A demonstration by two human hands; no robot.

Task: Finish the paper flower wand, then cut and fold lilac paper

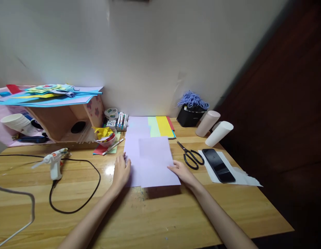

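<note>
A light purple sheet of paper [156, 160] is held by its right edge in my right hand [183, 172], thumb and fingers closed on it. Its near edge is slightly raised, with a shadow on the table below. Underneath and to its left lies another light purple sheet [132, 152], partly covered. My left hand [121, 170] is at that lower sheet's left edge, fingers bent but apart, thumb over the paper. Black-handled scissors [191, 157] lie just right of my right hand.
Coloured paper [164, 126] lies at the back. A glue gun [55, 162] with its cord, a pink box [94, 112], a bowl of paper scraps [105, 136] and markers [121, 120] are left. Right are a phone [218, 165], white rolls [219, 134] and a black holder [190, 117] with blue yarn.
</note>
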